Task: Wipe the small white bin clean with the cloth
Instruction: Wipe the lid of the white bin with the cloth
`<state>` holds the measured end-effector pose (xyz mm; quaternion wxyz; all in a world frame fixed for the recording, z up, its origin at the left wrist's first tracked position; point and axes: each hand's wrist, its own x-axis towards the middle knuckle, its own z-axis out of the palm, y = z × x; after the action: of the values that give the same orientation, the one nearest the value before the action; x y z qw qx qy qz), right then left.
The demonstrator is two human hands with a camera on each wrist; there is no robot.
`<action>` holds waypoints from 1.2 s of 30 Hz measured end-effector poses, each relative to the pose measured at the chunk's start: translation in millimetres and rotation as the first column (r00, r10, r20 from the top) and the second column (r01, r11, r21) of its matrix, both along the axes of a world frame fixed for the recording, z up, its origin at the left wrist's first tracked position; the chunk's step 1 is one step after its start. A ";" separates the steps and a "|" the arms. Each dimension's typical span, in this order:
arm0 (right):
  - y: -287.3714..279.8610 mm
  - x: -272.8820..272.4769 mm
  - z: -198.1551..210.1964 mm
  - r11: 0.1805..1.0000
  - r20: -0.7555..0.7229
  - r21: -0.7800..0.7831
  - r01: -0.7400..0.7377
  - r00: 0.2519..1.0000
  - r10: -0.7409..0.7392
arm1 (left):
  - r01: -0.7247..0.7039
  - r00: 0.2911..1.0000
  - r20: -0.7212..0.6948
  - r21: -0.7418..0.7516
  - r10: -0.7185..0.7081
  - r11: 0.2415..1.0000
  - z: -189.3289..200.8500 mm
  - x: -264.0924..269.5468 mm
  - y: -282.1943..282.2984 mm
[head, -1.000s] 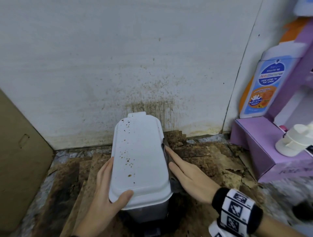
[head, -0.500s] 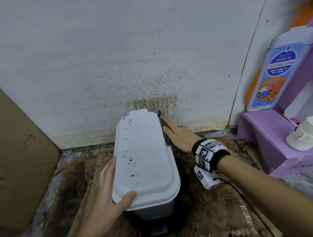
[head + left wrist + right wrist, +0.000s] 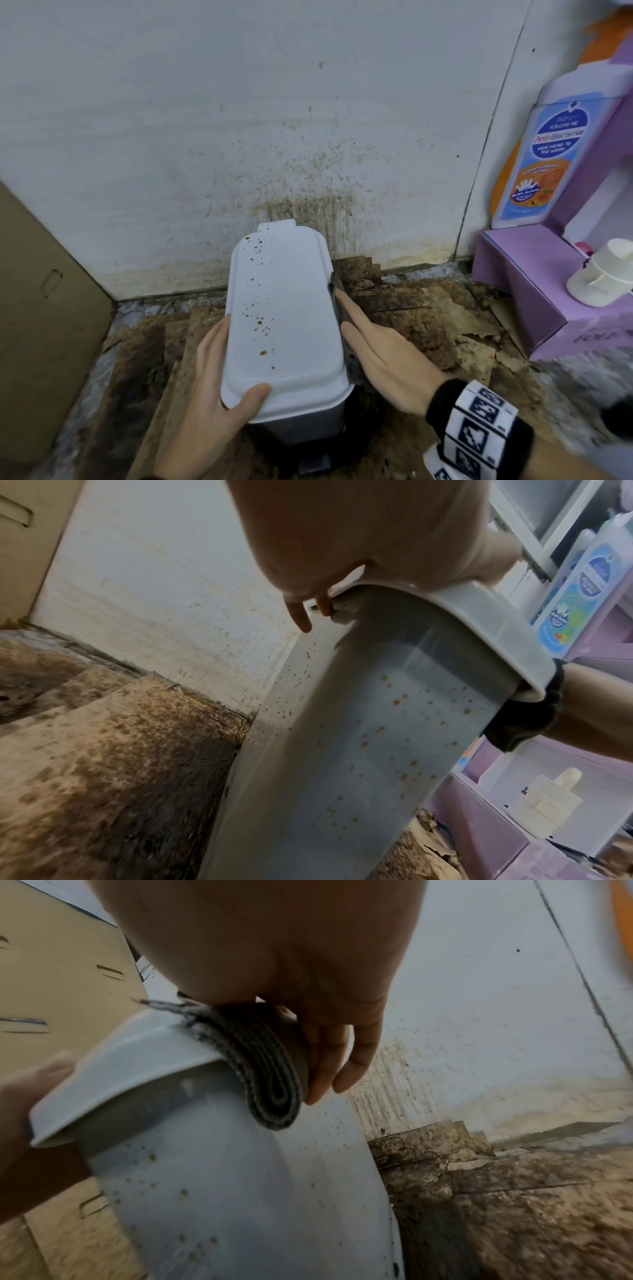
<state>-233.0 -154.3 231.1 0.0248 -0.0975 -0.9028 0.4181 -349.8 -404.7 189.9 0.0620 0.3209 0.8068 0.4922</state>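
Fingers first: the right hand [image 3: 387, 359] lies flat, fingers [image 3: 329, 1058] straight and together, pressing the folded cloth [image 3: 260, 1064] against the bin's right side just under the lid rim. The left hand [image 3: 209, 401] clasps the near left corner of the lid [image 3: 281, 318], thumb curled over the top edge and fingers [image 3: 298, 615] running down the left side.

The stained wall [image 3: 239, 120] stands behind, a brown smear just above the bin. Soiled cardboard sheets [image 3: 428, 318] cover the floor. The bin [image 3: 359, 750] stands upright on them near the wall; its lid is shut, with brown specks over the lid and both sides. A purple box [image 3: 534, 294] and a wash bottle [image 3: 544, 154] sit well to the right.

The bin looks like thin, smooth plastic, so probably light and apt to slide or tip under a sideways push. Bracing the lid corner opposite the wiping hand seems the right hold. The cloth is soft and thick when folded; a flat palm should keep it from unrolling.
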 end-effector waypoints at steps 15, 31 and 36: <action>47.8 -102.2 -1.4 0.995 0.075 0.097 -0.007 0.997 -0.001 | 0.005 0.998 0.067 -0.043 -0.002 0.999 5.5 -2.1 -2.3; 2.9 -49.0 -3.9 0.945 0.002 -0.319 0.074 0.997 -0.078 | 0.006 0.992 0.125 -0.058 0.001 0.998 12.6 2.2 -2.6; -37.3 11.8 -10.0 0.884 -0.023 -0.452 0.120 0.989 -0.145 | 0.016 0.994 0.112 -0.053 -0.010 0.998 11.9 3.3 -1.6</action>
<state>-221.3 -191.6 221.1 0.0553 -0.1503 -0.7719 0.6153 -346.5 -406.3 201.8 0.1187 0.2963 0.8129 0.4872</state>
